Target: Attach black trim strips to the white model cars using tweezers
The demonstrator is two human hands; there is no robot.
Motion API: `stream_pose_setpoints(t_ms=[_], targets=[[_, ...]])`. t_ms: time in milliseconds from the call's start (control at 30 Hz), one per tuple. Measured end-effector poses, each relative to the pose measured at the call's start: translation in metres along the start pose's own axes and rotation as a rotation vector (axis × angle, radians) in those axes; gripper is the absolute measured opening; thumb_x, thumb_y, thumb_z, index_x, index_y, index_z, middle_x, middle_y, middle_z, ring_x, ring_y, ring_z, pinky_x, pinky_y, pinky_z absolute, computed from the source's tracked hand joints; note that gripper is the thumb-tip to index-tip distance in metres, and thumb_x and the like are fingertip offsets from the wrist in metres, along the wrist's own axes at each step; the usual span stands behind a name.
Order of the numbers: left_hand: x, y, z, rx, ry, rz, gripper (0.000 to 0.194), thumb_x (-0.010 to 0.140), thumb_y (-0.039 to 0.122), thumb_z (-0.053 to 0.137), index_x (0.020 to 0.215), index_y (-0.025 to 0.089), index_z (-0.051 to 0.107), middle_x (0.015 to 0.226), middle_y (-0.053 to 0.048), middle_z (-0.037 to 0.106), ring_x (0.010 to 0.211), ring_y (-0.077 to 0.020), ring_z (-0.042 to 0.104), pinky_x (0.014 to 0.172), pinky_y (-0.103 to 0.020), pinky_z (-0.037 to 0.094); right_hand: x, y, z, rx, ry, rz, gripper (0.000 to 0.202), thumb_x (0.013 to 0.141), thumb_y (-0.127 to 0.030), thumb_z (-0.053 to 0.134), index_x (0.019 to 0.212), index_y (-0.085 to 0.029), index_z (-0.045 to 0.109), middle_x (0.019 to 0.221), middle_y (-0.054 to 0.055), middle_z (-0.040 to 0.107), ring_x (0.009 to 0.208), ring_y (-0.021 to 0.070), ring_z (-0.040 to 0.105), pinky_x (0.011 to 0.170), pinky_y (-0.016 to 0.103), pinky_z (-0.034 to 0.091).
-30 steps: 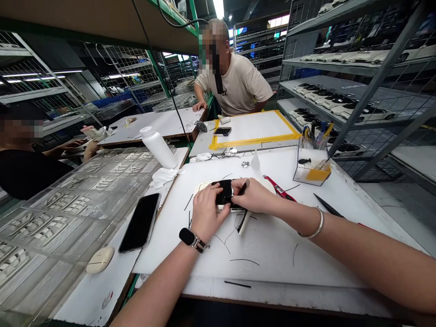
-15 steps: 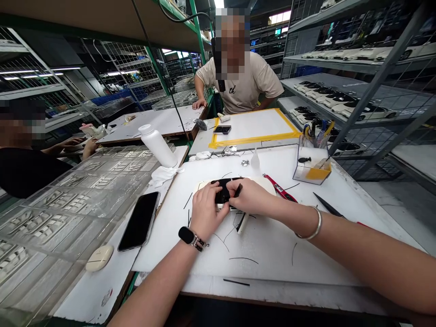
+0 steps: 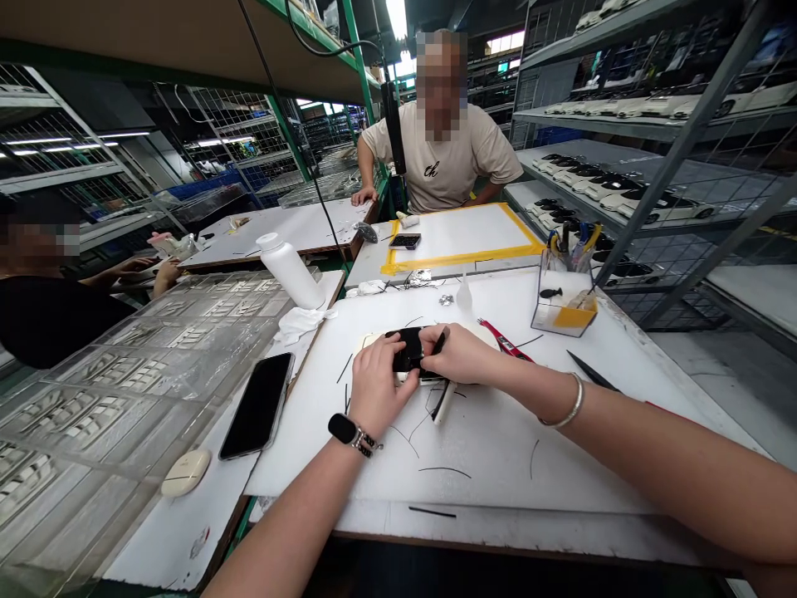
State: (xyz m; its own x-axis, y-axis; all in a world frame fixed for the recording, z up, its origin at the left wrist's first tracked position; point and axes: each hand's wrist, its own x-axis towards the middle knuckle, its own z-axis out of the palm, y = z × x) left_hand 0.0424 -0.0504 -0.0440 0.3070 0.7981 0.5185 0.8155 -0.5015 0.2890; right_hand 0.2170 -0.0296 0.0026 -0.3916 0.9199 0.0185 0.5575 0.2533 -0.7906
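Note:
A white model car with a black roof (image 3: 408,349) rests on the white work mat, mostly covered by my hands. My left hand (image 3: 381,372) is closed around its left end, fingers on top and thumb at the near side. Over the roof my right hand (image 3: 457,353) pinches a small dark piece (image 3: 441,340); its exact kind is not clear. A narrow white-and-black part (image 3: 442,404), like an open car door, juts out from the car's near side. Thin black strips (image 3: 444,471) lie scattered around the car.
Beyond the car are a red-handled cutter (image 3: 506,340), pointed tweezers (image 3: 591,371) and a clear tool holder (image 3: 564,307). A phone (image 3: 257,407), a cream case (image 3: 185,473), a white bottle (image 3: 290,270) and parts trays (image 3: 143,399) stand left. A co-worker (image 3: 445,158) is opposite.
The view has shifted slightly. Both hands stay on the car in nearly the same place, with the right fingers and the dark piece turned a little.

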Motion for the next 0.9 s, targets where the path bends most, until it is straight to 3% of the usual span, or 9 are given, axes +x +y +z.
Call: stream_pose_setpoints(t_ms=[333, 467, 567, 667, 733, 800, 900], targets=[[0.0, 0.0, -0.002, -0.001, -0.001, -0.006, 0.034, 0.077, 0.024, 0.063, 0.108, 0.02, 0.05, 0.122, -0.01, 0.058, 0.118, -0.0283, 0.05, 0.096, -0.047, 0.039, 0.001, -0.003, 0.002, 0.065, 0.002, 0.005, 0.018, 0.059, -0.003, 0.057, 0.053, -0.017, 0.047, 0.05, -0.005, 0.047, 0.051, 0.0086, 0.04, 0.046, 0.021, 0.027], [-0.001, -0.001, -0.004, 0.009, -0.022, 0.012, 0.035, 0.079, 0.026, 0.062, 0.111, 0.019, 0.049, 0.124, -0.011, 0.057, 0.119, -0.029, 0.049, 0.097, -0.048, 0.039, -0.006, -0.013, -0.028, 0.213, 0.021, 0.021, 0.017, 0.07, -0.016, 0.063, 0.061, -0.017, 0.049, 0.046, -0.005, 0.05, 0.044, 0.0088, 0.045, 0.043, 0.019, 0.033], [-0.001, -0.004, -0.006, 0.002, -0.045, 0.04, 0.035, 0.083, 0.028, 0.058, 0.115, 0.019, 0.048, 0.128, -0.011, 0.055, 0.123, -0.0288, 0.046, 0.099, -0.049, 0.038, -0.03, -0.015, -0.072, 0.281, 0.15, -0.034, 0.02, 0.081, -0.036, 0.062, 0.079, -0.018, 0.055, 0.059, -0.001, 0.061, 0.046, 0.0091, 0.051, 0.043, 0.019, 0.037], [-0.001, -0.008, -0.009, -0.029, -0.064, 0.071, 0.035, 0.085, 0.03, 0.056, 0.117, 0.02, 0.047, 0.129, -0.011, 0.053, 0.123, -0.0287, 0.046, 0.1, -0.05, 0.037, -0.064, -0.002, -0.114, 0.306, 0.415, -0.147, 0.042, 0.086, -0.058, 0.051, 0.1, -0.019, 0.059, 0.063, 0.003, 0.065, 0.046, 0.0136, 0.058, 0.046, 0.025, 0.045], [-0.001, -0.01, -0.011, -0.068, -0.062, 0.068, 0.033, 0.087, 0.032, 0.054, 0.117, 0.022, 0.048, 0.129, -0.01, 0.052, 0.12, -0.0282, 0.048, 0.098, -0.049, 0.04, -0.085, 0.019, -0.134, 0.125, 0.697, -0.133, 0.043, 0.089, -0.057, 0.048, 0.092, -0.017, 0.062, 0.062, 0.005, 0.064, 0.051, 0.0159, 0.061, 0.052, 0.028, 0.049], [-0.001, -0.011, -0.015, -0.118, -0.045, 0.038, 0.031, 0.088, 0.033, 0.053, 0.117, 0.023, 0.049, 0.128, -0.009, 0.052, 0.116, -0.0272, 0.05, 0.095, -0.049, 0.043, -0.101, 0.045, -0.149, -0.155, 0.987, -0.125, 0.034, 0.092, -0.049, 0.047, 0.089, -0.018, 0.061, 0.08, 0.009, 0.068, 0.065, 0.0166, 0.064, 0.061, 0.029, 0.051], [-0.002, -0.012, -0.019, -0.177, 0.004, 0.003, 0.027, 0.089, 0.035, 0.052, 0.113, 0.025, 0.051, 0.123, -0.008, 0.053, 0.112, -0.0266, 0.053, 0.094, -0.05, 0.045, -0.111, 0.082, -0.161, -0.283, 0.976, -0.088, 0.023, 0.082, -0.036, 0.064, 0.096, -0.019, 0.06, 0.107, 0.011, 0.065, 0.09, 0.021, 0.064, 0.077, 0.032, 0.051]])
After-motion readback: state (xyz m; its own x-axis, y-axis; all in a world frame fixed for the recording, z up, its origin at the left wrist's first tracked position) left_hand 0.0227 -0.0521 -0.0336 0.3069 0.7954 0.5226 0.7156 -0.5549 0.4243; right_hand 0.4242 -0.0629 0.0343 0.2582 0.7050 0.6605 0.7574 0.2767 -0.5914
